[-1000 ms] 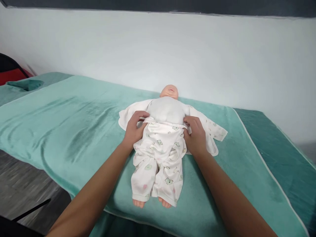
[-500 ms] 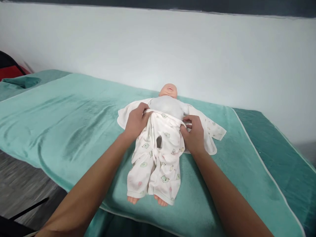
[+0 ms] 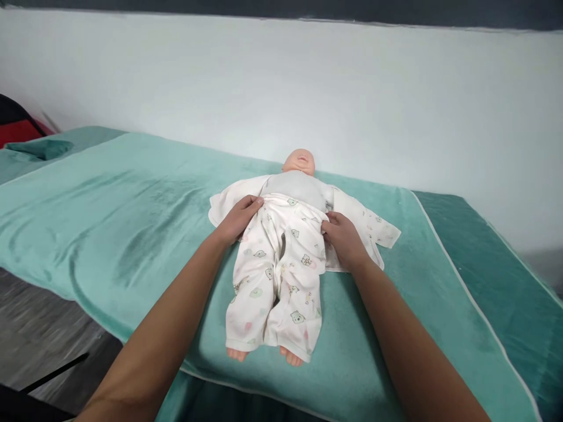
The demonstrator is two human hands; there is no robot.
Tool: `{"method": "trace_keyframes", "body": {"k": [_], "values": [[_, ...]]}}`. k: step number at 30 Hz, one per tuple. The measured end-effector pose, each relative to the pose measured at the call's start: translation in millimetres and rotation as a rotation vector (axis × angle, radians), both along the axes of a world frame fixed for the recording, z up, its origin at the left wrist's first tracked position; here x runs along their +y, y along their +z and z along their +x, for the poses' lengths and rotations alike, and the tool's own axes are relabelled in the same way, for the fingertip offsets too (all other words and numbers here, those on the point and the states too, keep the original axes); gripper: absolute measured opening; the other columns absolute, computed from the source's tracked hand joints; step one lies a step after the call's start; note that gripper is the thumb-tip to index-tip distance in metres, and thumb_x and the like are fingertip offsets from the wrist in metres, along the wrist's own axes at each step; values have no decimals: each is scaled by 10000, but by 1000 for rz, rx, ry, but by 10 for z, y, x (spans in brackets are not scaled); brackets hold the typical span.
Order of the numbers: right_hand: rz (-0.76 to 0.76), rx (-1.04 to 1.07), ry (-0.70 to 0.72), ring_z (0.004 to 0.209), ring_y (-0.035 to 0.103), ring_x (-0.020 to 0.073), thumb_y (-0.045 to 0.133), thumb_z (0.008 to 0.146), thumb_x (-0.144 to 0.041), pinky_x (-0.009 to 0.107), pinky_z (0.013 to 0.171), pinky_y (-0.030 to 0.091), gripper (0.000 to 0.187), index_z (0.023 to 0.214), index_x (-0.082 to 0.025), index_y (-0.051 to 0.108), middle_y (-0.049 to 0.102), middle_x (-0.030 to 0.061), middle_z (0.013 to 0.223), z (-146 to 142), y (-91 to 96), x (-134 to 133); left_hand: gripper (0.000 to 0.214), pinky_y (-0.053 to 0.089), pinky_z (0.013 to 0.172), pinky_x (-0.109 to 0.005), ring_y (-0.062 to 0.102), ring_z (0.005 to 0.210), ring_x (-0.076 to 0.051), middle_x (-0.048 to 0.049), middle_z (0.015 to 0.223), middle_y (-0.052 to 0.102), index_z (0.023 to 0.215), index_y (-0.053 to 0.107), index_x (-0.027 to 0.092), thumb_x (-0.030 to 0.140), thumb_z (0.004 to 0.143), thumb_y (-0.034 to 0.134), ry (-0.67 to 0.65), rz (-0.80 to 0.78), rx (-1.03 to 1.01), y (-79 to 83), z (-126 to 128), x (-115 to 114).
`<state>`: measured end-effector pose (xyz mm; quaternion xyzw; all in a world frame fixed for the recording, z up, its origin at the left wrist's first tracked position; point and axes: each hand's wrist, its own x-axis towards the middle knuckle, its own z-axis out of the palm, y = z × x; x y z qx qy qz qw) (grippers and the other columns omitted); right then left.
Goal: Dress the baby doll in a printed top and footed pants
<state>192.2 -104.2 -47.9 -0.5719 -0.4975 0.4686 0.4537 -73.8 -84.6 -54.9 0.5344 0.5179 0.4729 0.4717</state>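
Observation:
A baby doll (image 3: 299, 161) lies on its back, head toward the wall and feet toward me. White baby pants (image 3: 281, 281) with a printed animal pattern cover its legs up to the waist, with its toes showing below the cuffs. My left hand (image 3: 241, 219) pinches the waistband at the doll's hip on the left. At the opposite hip, my right hand (image 3: 343, 237) grips the other side of the waistband. Beneath the doll a white baby shirt (image 3: 365, 220) is spread open, its sleeves out to both sides. The grey-white torso (image 3: 294, 186) is bare above the pants.
A green velvety blanket (image 3: 132, 223) with pale edging covers the table, over a darker green cloth (image 3: 492, 264) at the right. A white wall (image 3: 281, 88) stands directly behind. Something red and black (image 3: 17, 124) is at the far left, and grey flooring (image 3: 39, 328) shows below.
Both hands have shifted slightly lower and outward at the waistband. The pants lie smoother and flatter, and the dark gap at the crotch has narrowed.

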Motion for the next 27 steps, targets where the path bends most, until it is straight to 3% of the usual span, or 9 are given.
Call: {"method": "trace_keyframes", "body": {"k": [5,9,15,20,27], "values": [[8,70,98,569,490,125,587,652,-241,237,472,343,257,907,-210,600,566,-45,667,5,23,0,429,419,649,-253,535,743,-150,5,832,584,859,576,208,622,812,677,-106,-83,-157,43,-39,-64],[64,42,93,604,526,147,566,692,-239,260,518,418,326,1014,-210,608,592,-41,684,7,-14,3,391,468,656,-266,589,763,-164,-20,855,649,922,633,208,571,798,703,-179,-135,-214,53,-98,-78],[153,-101,9,663,593,194,611,742,-297,329,582,502,259,988,-220,629,670,14,746,40,-61,-11,517,543,722,-306,688,834,-204,-60,995,740,1171,651,226,279,675,784,-307,-191,-243,49,-198,-89],[30,-41,120,658,618,216,624,780,-337,353,590,523,209,942,-212,667,667,19,690,18,23,-63,672,574,748,-326,692,845,-193,-70,1079,726,1256,581,216,193,623,804,-260,-146,-122,42,-172,-92],[-73,235,215,841,694,275,685,744,-289,435,736,598,229,957,-206,670,732,65,804,-94,28,-36,456,566,865,-424,691,1015,-303,-90,1012,768,1085,733,194,247,639,806,-351,-106,-83,91,-75,-67]]}}
